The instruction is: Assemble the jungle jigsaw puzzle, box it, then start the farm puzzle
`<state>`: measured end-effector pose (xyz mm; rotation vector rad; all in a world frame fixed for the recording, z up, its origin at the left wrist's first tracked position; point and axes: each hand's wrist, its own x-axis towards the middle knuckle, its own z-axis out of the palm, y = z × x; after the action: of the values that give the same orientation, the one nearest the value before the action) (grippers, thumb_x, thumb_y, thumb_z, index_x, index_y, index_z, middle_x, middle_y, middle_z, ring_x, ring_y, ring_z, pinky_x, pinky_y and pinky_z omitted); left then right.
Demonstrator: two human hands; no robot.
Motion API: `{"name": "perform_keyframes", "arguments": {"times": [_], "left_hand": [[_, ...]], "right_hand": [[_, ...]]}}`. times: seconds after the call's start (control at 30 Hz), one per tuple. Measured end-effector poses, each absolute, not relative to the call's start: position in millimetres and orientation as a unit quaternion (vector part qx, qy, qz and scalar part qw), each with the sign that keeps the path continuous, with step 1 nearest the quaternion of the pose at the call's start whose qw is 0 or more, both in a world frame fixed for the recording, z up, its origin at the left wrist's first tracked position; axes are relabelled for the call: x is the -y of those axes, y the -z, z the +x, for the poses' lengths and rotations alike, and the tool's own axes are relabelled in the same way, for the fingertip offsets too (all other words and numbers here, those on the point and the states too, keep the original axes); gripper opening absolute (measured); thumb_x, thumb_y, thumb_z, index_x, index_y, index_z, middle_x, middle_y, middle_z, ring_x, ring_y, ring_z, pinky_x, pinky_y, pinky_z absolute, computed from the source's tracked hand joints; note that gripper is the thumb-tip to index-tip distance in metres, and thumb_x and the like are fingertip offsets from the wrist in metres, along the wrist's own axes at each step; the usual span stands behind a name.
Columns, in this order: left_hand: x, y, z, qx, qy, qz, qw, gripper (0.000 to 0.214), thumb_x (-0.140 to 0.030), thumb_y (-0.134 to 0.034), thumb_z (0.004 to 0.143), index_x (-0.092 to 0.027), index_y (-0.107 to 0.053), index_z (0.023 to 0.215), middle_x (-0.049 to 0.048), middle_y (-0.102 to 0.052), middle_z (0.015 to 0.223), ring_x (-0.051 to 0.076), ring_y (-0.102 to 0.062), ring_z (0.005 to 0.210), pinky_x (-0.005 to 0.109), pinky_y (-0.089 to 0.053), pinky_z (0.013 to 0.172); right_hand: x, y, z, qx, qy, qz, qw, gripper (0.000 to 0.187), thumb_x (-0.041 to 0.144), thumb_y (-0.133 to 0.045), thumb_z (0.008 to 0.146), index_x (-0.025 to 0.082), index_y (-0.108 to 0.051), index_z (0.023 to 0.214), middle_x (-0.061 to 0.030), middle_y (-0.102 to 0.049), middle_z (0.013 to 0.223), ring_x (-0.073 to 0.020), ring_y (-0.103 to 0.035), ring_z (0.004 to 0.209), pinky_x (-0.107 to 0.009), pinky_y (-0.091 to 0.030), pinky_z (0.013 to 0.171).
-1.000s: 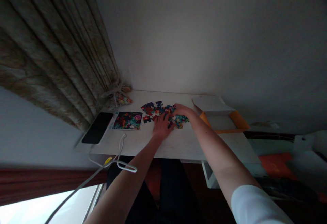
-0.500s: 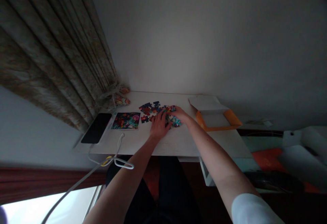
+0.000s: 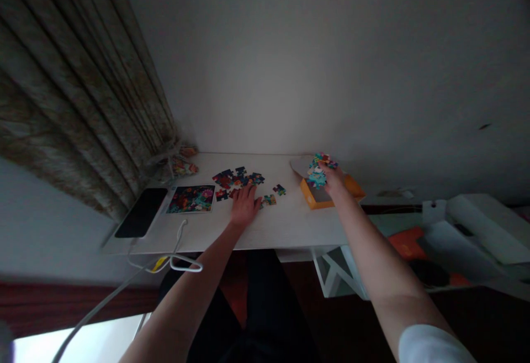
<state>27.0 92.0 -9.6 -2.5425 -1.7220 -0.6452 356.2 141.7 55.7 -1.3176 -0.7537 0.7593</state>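
My right hand (image 3: 333, 177) grips a clump of colourful jigsaw puzzle pieces (image 3: 318, 176) above an orange box (image 3: 321, 201) on the right of the table. My left hand (image 3: 244, 206) lies with fingers spread at the near edge of a loose pile of jigsaw pieces (image 3: 227, 179), partly covering some. Right of that hand a yellow-green piece (image 3: 270, 200) and a dark piece (image 3: 279, 189) lie on the tabletop. A printed picture card (image 3: 191, 199) with flowers on a dark ground is left of the pile.
A black-screened tablet (image 3: 141, 212) rests at the table's left end, with a white cable (image 3: 181, 233) beside it. Behind it sits a crumpled clear plastic bag (image 3: 179, 165) near the curtain (image 3: 83, 87). The wall runs along the table's back edge.
My right hand has lifted a clump of puzzle pieces from the pile and carried it rightward over the orange box. My left hand stays by the remaining pieces. The view has shifted slightly right.
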Motion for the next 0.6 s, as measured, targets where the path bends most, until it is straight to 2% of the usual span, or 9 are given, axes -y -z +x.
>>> {"name": "perform_keyframes", "arguments": {"times": [0.1,0.17,0.33,0.43,0.6], "left_hand": [[-92.8,10.8,27.7,0.552,0.205,-0.808,-0.001,0.045,-0.036,-0.047,0.103,-0.02,-0.053,0.144,0.0159,-0.055,0.154,0.03,-0.052,0.14,0.05,-0.037,0.119],[-93.5,11.4,28.0,0.55,0.209,-0.808,-0.002,0.045,-0.036,-0.048,0.102,-0.021,-0.053,0.144,0.0157,-0.055,0.153,0.03,-0.052,0.141,0.05,-0.038,0.119],[-94.6,11.7,27.7,0.55,0.209,-0.809,-0.008,0.044,-0.034,-0.048,0.102,-0.021,-0.053,0.143,0.0159,-0.055,0.153,0.03,-0.052,0.14,0.05,-0.039,0.117],[-94.6,11.1,27.9,0.554,0.203,-0.808,-0.011,0.043,-0.034,-0.049,0.102,-0.019,-0.054,0.142,0.0168,-0.056,0.152,0.03,-0.052,0.14,0.05,-0.039,0.118],[-93.0,8.5,27.9,0.552,0.203,-0.809,-0.006,0.04,-0.033,-0.048,0.103,-0.018,-0.055,0.139,0.0157,-0.06,0.146,0.031,-0.055,0.135,0.05,-0.039,0.117]], "right_hand": [[-120.7,-53.4,384.0,0.324,-0.291,-0.626,0.647,0.031,0.047,-0.075,0.075,0.026,-0.062,0.094,-0.005,-0.075,0.082,-0.0235,-0.075,0.084,-0.032,-0.061,0.069],[-108.4,-49.9,388.9,0.338,-0.287,-0.641,0.627,0.038,0.05,-0.079,0.071,0.024,-0.064,0.095,-0.0052,-0.076,0.081,-0.0248,-0.075,0.082,-0.033,-0.061,0.067],[-95.3,-47.7,385.3,0.395,-0.394,-0.627,0.544,0.051,0.049,-0.089,0.059,0.02,-0.07,0.097,-0.0062,-0.078,0.084,-0.0263,-0.076,0.084,-0.034,-0.062,0.073],[-96.5,-51.9,390.7,0.41,-0.451,-0.636,0.474,0.045,0.042,-0.091,0.056,0.018,-0.072,0.09,-0.0075,-0.079,0.082,-0.0253,-0.076,0.078,-0.035,-0.062,0.074],[-100.3,-55.0,399.6,0.394,-0.524,-0.688,0.312,0.024,0.03,-0.087,0.064,0.02,-0.073,0.081,-0.0095,-0.078,0.076,-0.0241,-0.074,0.07,-0.035,-0.061,0.068]]}}
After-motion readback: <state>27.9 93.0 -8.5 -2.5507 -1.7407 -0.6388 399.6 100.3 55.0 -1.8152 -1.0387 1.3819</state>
